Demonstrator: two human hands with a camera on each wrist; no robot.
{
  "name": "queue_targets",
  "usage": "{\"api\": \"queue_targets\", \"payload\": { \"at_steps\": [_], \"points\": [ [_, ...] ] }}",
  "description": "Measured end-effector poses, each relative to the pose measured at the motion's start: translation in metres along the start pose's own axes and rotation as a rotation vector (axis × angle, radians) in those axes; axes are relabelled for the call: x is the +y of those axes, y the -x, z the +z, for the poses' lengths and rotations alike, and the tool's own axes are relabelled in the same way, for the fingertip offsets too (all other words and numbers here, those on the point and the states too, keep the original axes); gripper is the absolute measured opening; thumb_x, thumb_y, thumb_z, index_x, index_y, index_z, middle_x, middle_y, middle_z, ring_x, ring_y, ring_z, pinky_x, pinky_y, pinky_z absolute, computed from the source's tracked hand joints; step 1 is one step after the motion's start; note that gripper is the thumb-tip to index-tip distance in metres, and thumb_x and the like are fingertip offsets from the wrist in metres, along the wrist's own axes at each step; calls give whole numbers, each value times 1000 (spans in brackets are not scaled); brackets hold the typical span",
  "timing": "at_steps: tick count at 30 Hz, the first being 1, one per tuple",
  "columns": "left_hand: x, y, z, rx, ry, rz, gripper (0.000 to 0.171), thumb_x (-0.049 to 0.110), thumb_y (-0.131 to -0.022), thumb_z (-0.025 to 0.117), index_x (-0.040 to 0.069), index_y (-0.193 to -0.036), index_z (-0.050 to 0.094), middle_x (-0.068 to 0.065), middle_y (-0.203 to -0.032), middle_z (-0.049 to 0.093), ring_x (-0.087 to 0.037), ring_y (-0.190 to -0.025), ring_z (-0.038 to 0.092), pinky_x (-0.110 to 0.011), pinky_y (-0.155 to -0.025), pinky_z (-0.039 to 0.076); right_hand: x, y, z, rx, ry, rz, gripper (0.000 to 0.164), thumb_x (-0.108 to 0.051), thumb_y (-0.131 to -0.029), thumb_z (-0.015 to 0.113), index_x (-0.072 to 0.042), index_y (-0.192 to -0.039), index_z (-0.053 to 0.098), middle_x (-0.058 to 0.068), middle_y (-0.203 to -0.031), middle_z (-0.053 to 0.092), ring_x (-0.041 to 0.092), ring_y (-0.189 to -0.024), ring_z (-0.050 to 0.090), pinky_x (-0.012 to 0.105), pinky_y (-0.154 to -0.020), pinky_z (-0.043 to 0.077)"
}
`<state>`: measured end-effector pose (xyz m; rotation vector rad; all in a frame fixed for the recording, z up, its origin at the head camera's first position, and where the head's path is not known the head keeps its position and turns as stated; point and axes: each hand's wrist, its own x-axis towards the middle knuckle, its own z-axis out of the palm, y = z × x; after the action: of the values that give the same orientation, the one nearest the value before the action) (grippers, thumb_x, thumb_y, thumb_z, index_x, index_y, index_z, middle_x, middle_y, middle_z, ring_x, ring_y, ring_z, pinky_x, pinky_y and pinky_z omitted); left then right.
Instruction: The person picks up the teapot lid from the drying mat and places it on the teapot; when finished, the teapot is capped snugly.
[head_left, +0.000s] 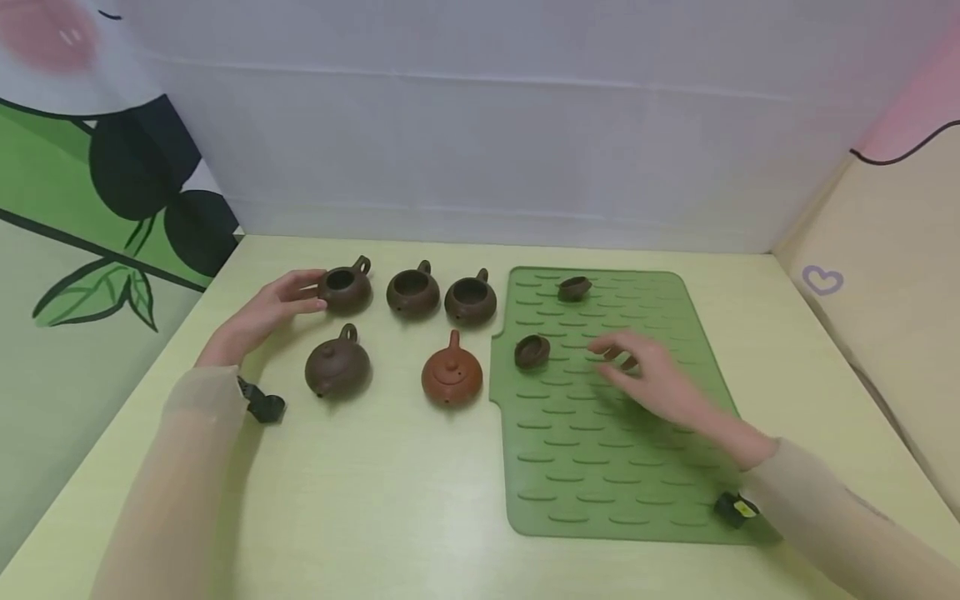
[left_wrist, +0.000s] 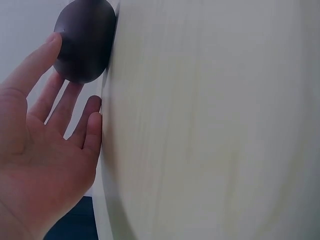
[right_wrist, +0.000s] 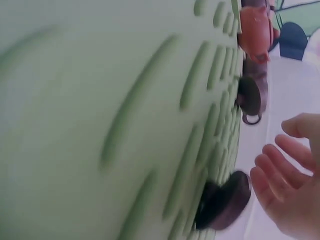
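Observation:
My left hand [head_left: 268,310] rests its thumb and fingertips against the side of a lidless dark brown teapot [head_left: 345,297] at the back left. In the left wrist view the fingers [left_wrist: 59,107] are mostly straight, and the smooth brown teapot [left_wrist: 86,42] sits at their tips. My right hand [head_left: 651,377] hovers over the green ridged mat [head_left: 585,508], fingers loosely bent and holding nothing. Nearest to it is a small dark teapot lid [head_left: 532,352], tilted with its hollow side showing. A second dark lid [head_left: 574,288] lies tilted farther back on the mat.
Beside the held-at teapot stand two more lidless brown teapots, one in the middle [head_left: 413,293] and one [head_left: 471,300] by the mat. In front are a lidded dark brown teapot [head_left: 337,367] and a lidded reddish teapot [head_left: 452,377]. A white backdrop [head_left: 480,167] closes off the table's far side.

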<state>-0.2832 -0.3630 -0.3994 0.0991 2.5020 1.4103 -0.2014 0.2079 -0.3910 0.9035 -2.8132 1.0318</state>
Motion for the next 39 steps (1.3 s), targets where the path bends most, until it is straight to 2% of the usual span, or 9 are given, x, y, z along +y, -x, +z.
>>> {"api": "queue_targets", "payload": {
  "at_steps": [7, 10, 14, 17, 20, 24, 29, 33, 39],
  "points": [
    [0, -2, 1, -5, 10, 5, 69, 28, -97, 63, 17, -155, 28, -9, -164, 25, -33, -152, 20, -63, -122, 11, 16, 15, -24, -134, 135, -109, 26, -6, -96, 61, -9, -122, 66, 6, -120, 69, 25, -111, 65, 47, -93, 55],
    [0, -2, 1, -5, 5, 5, 70, 29, -97, 63, 17, -156, 27, -9, -164, 25, -34, -153, 20, -63, -122, 11, 23, 22, -28, -142, 174, -105, 26, -6, -94, 64, -12, -119, 68, 0, -118, 71, 21, -110, 66, 45, -95, 54],
    [1, -3, 1, 0, -5, 2, 71, 31, -96, 64, 18, -156, 27, -8, -164, 25, -33, -153, 20, -62, -122, 12, 31, 33, -29, -135, 199, -129, 24, -6, -90, 69, -15, -112, 72, -6, -111, 72, 15, -105, 67, 40, -90, 56],
    [1, -4, 1, 4, 1, -5, 72, 31, -96, 65, 19, -156, 27, -8, -165, 25, -32, -151, 24, -61, -123, 12, 35, 38, -29, -149, 210, -136, 24, -6, -88, 71, -18, -109, 72, -7, -110, 72, 17, -107, 67, 41, -91, 55],
    [-1, -4, 1, 5, 7, -7, 72, 30, -96, 65, 19, -156, 26, -9, -165, 24, -33, -151, 24, -61, -123, 11, 37, 43, -31, -160, 205, -101, 25, -8, -88, 72, -21, -109, 72, -8, -113, 71, 18, -112, 66, 43, -96, 54],
    [-2, -4, 2, 6, -7, -11, 71, 33, -96, 64, 20, -156, 27, -7, -165, 24, -32, -152, 21, -61, -122, 14, 40, 49, -35, -125, 218, -78, 28, -8, -86, 74, -23, -109, 71, -9, -115, 71, 17, -114, 65, 40, -97, 53],
    [-4, -4, 3, 8, -15, -20, 71, 34, -97, 63, 20, -156, 27, -7, -165, 24, -32, -153, 19, -61, -121, 15, 46, 60, -41, -46, 214, -102, 34, -3, -79, 79, -21, -106, 72, -8, -110, 72, 7, -104, 65, 28, -85, 58],
    [-1, -4, 3, -1, -9, -19, 72, 32, -97, 63, 18, -157, 25, -8, -165, 22, -33, -153, 17, -62, -122, 13, 49, 71, -48, 1, 176, -104, 39, 3, -75, 80, -19, -106, 72, -7, -109, 71, -3, -100, 62, 20, -80, 57],
    [-2, -4, 2, -1, -13, -6, 72, 36, -96, 64, 19, -156, 27, -7, -164, 25, -31, -152, 19, -61, -122, 14, 54, 87, -60, 9, 141, -71, 42, 4, -76, 78, -20, -109, 70, -9, -106, 69, -6, -97, 62, 15, -82, 55]
  ]
}}
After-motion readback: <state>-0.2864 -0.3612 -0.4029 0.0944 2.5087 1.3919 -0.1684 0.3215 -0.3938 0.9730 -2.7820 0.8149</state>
